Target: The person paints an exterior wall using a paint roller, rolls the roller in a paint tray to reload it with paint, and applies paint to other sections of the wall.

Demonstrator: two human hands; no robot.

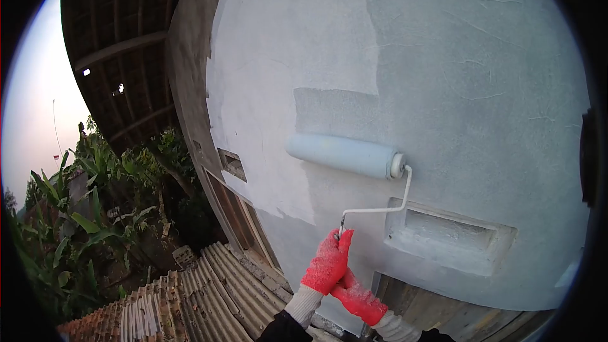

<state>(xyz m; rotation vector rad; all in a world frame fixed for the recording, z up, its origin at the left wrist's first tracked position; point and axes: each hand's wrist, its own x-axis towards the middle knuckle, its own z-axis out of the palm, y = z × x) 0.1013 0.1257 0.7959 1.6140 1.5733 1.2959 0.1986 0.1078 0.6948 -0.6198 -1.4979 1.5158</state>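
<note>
Paint roller (pixel 345 156): the left hand (pixel 326 265) wraps its handle; the right hand (pixel 360 299), partly hidden, apparently grips lower. Even pressure should coat the wall (pixel 468 114) uniformly.

Lt-blue cylindrical fabric roller (pixel 342 155) w/ white bent-metal frame (pixel 373 210), red knit gloves (pixel 326 263) w/ whitish speckles & off-white cuffs (pixel 304 304), blk fabric sleeves (pixel 283 329), smooth plaster wall (pixel 443 101) 2-tone, i.e. whitish & grey-blue.

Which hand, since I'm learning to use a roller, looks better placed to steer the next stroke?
Probably the left hand: it grips higher, nearest the bent wire frame, while the right hand sits lower.
</note>
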